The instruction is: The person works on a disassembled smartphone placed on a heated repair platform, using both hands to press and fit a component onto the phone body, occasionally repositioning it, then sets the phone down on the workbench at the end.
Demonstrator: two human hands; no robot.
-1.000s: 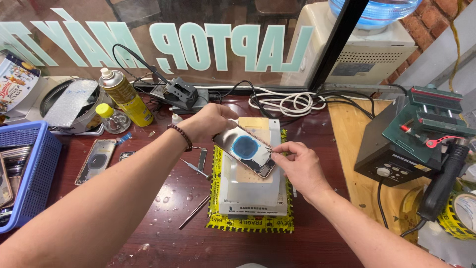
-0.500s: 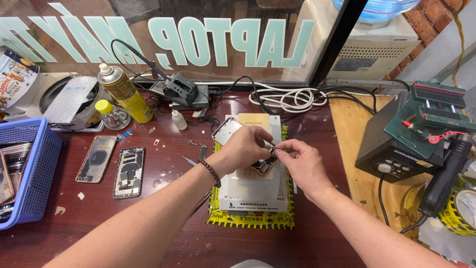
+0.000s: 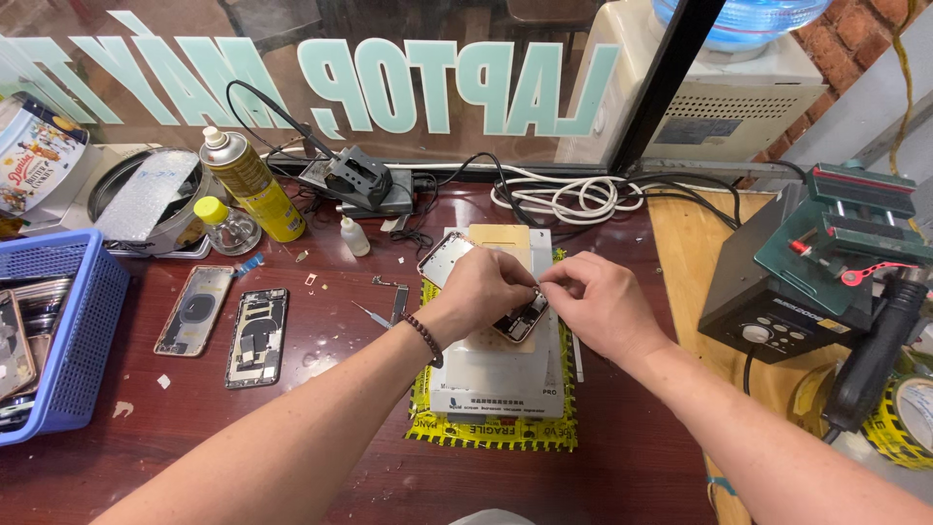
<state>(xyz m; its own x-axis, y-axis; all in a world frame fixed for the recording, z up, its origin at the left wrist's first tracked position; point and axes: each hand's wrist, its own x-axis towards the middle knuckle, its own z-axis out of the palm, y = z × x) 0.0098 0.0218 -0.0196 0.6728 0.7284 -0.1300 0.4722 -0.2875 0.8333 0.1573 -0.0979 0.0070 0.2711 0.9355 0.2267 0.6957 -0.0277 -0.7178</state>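
Observation:
My left hand (image 3: 483,291) lies over an opened phone body (image 3: 440,258) on a white heating pad (image 3: 501,381), its fingers closed on the phone. My right hand (image 3: 595,304) pinches at the phone's lower right end (image 3: 522,324), fingertips meeting those of the left hand. What the right fingers hold is too small to see. The middle of the phone is hidden under my left hand.
Two phone back housings (image 3: 194,310) (image 3: 258,336) lie left on the dark red table (image 3: 340,437). A blue basket (image 3: 68,340) stands far left, a yellow spray can (image 3: 251,185) and small bottles behind. Tweezers (image 3: 372,314) lie beside the pad. A green-topped machine (image 3: 807,262) and heat gun (image 3: 880,340) are right.
My left hand moved from holding the phone tilted up at its top end to covering it flat on the pad. A second housing came into view on the left.

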